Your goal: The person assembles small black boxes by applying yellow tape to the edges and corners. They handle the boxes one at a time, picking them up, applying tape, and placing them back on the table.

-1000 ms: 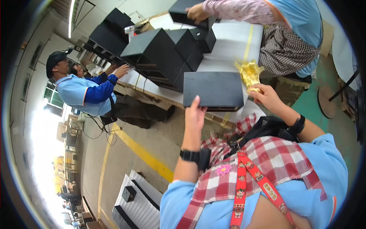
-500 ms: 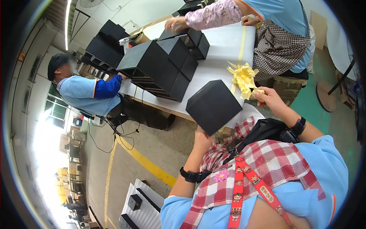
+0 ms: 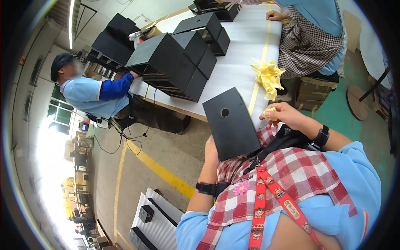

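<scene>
At far left, a seated person in a blue shirt [image 3: 89, 93] reaches toward stacked black boxes [image 3: 166, 62] on the white worktop [image 3: 237, 62]. Nearer the middle, the left hand [image 3: 212, 152] props a flat black panel [image 3: 231, 123] from behind and below; its fingers are hidden by the board, so it supports rather than visibly clamps it. The panel stands tilted over the worktop's near edge, close to the wearer's chest, with a small round hole [image 3: 225, 112] near its top. It looks stiff, thin and light, with a smooth face likely to mark, so its edges are the safest place to hold. Just right of it, the right hand [image 3: 283, 116] is pinched shut on a scrap of yellow cloth [image 3: 268, 112]. Farther off lies a crumpled yellow cloth [image 3: 268, 77], and a second person in a checked apron [image 3: 308, 37] stands at the far right.
</scene>
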